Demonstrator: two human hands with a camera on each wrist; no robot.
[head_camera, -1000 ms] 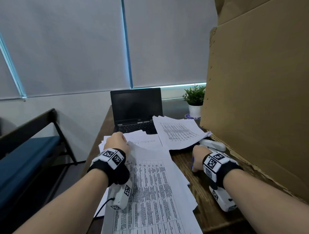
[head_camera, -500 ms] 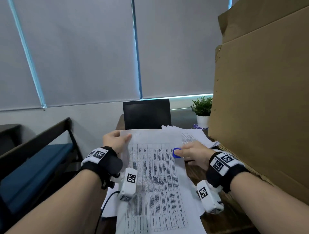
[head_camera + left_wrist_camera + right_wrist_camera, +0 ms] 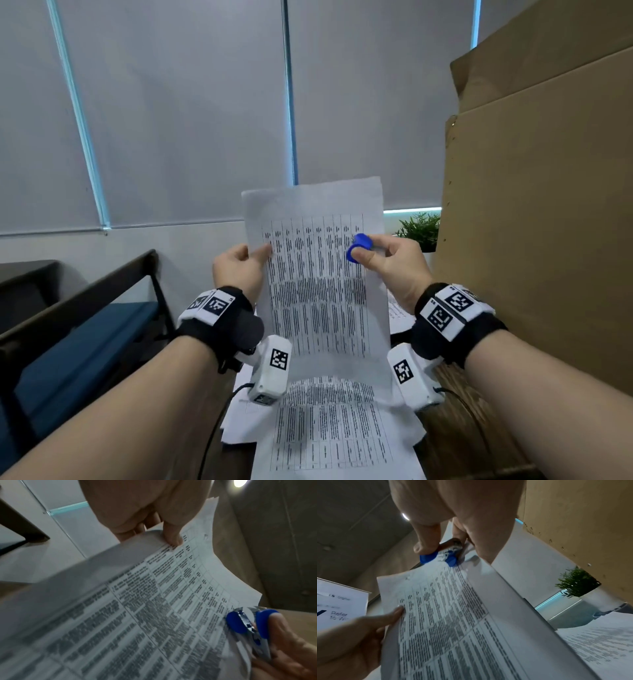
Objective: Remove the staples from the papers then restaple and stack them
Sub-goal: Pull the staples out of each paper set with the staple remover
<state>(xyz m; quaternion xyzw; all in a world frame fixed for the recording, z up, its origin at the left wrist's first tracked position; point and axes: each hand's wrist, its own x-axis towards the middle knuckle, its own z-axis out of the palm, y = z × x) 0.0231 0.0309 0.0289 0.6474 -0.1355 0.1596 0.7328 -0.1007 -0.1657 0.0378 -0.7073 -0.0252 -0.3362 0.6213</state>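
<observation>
Head view, held sheets: printed papers (image 3: 317,274) raised upright in front of the window blinds (image 3: 171,113), lifted clear of the bench, lower part curving down toward the pile.
Left hand (image 3: 239,269): pinching the left edge of the held papers, thumb on the printed face, other fingers behind.
Right hand (image 3: 394,262): curled around a blue staple remover (image 3: 359,247), pressed against the right edge of the same papers near the top of the table print.
Left wrist view: metal claws of the staple remover (image 3: 247,620) seen between its blue grips, lying against the page.
Right wrist view: thumb on one blue grip, remover (image 3: 440,556) at the paper's top corner.
Pile: more printed sheets (image 3: 329,431) lying loose on the wooden bench (image 3: 455,387) below the hands.
Container: white pot, mostly hidden, holding a small green plant (image 3: 419,228), behind the right hand.
Right side: tall cardboard panel (image 3: 541,222) standing beside the bench.
</observation>
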